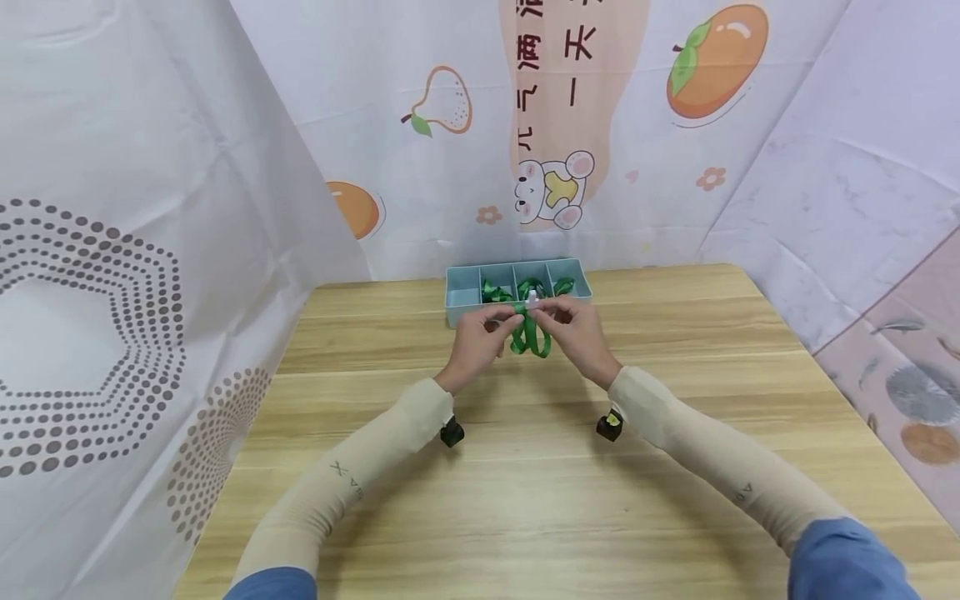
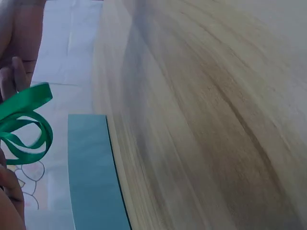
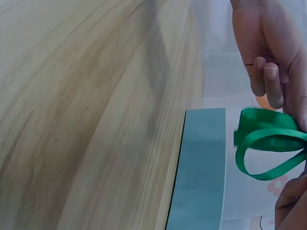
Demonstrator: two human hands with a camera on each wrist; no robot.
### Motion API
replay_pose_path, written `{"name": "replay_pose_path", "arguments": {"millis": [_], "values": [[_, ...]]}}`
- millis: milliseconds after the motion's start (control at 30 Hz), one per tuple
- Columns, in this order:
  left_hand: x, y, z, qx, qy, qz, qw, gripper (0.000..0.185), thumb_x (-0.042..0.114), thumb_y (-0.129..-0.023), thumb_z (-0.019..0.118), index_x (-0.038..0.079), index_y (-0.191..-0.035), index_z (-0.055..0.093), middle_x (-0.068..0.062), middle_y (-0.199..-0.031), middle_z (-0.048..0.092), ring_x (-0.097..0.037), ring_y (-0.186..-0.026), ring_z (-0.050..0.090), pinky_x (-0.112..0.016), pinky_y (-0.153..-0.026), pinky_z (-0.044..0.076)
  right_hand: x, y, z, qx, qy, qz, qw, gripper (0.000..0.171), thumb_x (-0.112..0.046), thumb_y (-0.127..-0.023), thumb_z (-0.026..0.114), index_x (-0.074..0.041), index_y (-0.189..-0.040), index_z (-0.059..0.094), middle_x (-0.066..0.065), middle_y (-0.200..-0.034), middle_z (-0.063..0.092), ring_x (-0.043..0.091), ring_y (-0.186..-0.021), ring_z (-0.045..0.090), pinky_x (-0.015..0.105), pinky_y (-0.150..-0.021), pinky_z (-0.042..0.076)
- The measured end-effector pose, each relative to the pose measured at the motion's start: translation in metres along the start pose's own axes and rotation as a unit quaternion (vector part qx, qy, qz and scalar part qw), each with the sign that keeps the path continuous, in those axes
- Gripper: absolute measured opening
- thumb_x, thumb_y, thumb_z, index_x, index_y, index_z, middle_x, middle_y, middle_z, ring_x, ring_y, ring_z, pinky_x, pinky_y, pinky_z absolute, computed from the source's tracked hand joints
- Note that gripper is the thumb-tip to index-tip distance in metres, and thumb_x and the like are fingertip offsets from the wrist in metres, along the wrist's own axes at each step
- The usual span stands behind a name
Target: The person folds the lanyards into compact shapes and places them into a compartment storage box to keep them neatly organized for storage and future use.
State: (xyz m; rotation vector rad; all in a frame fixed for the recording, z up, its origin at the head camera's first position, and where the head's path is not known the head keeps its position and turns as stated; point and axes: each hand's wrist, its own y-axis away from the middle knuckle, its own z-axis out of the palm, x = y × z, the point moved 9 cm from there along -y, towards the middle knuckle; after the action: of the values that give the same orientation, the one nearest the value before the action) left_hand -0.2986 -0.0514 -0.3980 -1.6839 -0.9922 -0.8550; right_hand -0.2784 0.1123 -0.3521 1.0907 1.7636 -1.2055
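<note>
A looped green ribbon (image 1: 532, 337) hangs between both hands, just in front of a pale blue tray. My left hand (image 1: 474, 342) pinches its left side between thumb and forefinger. From the right, my right hand (image 1: 581, 335) pinches the ribbon near a small white piece (image 1: 532, 298), whose kind is too small to tell. The ribbon's loops (image 2: 36, 141) show large in the left wrist view, with my right hand above them and part of my left hand below. In the right wrist view the ribbon (image 3: 264, 122) hangs clear of the tabletop.
The divided tray (image 1: 461, 312) stands at the table's back edge. More green ribbons (image 1: 495, 292) lie in several of its compartments. A printed curtain (image 1: 450, 192) hangs behind the wooden table (image 1: 540, 500). Small black cameras (image 1: 452, 432) sit under both wrists.
</note>
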Motion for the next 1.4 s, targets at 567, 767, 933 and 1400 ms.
{"name": "replay_pose_path", "arguments": {"millis": [567, 767, 933, 1400], "values": [[0.011, -0.002, 0.0, -0.057, -0.077, 0.07, 0.9929, 0.018, 0.024, -0.103, 0.065, 0.013, -0.112, 0.075, -0.002, -0.102, 0.071, -0.014, -0.05, 0.054, -0.031, -0.049, 0.049, 0.045, -0.012, 0.011, -0.055, -0.047, 0.04, 0.997, 0.027, -0.018, -0.099, 0.073, -0.008, -0.124, 0.073, 0.009, -0.098, 0.073, 0.014, -0.065, 0.051, 0.024, -0.054, 0.041], [0.011, -0.004, 0.001, -0.077, -0.094, 0.078, 0.9894, 0.015, 0.023, -0.103, 0.066, 0.014, -0.109, 0.077, 0.002, -0.109, 0.071, -0.012, -0.051, 0.054, -0.03, -0.049, 0.049, 0.042, -0.012, 0.012, -0.069, -0.021, 0.008, 0.997, 0.022, -0.016, -0.099, 0.072, -0.011, -0.12, 0.076, 0.009, -0.099, 0.074, 0.017, -0.065, 0.051, 0.026, -0.054, 0.04], [0.012, -0.005, -0.001, -0.076, -0.121, 0.08, 0.9864, 0.014, 0.024, -0.102, 0.068, 0.015, -0.105, 0.078, 0.003, -0.107, 0.071, -0.013, -0.058, 0.054, -0.03, -0.054, 0.048, 0.037, -0.012, 0.013, -0.071, 0.041, -0.041, 0.996, 0.012, -0.017, -0.099, 0.072, -0.013, -0.106, 0.081, 0.002, -0.1, 0.073, 0.021, -0.068, 0.051, 0.027, -0.058, 0.042], [-0.044, 0.021, 0.027, -0.195, 0.179, -0.279, 0.923, 0.067, 0.061, -0.103, 0.047, 0.001, -0.112, 0.076, -0.019, -0.107, 0.074, -0.011, -0.05, 0.044, -0.026, -0.044, 0.03, 0.027, -0.014, 0.005, -0.007, 0.089, -0.104, 0.991, 0.015, -0.016, -0.099, 0.073, -0.012, -0.111, 0.08, -0.001, -0.093, 0.071, 0.016, -0.063, 0.048, 0.025, -0.057, 0.04]]}}
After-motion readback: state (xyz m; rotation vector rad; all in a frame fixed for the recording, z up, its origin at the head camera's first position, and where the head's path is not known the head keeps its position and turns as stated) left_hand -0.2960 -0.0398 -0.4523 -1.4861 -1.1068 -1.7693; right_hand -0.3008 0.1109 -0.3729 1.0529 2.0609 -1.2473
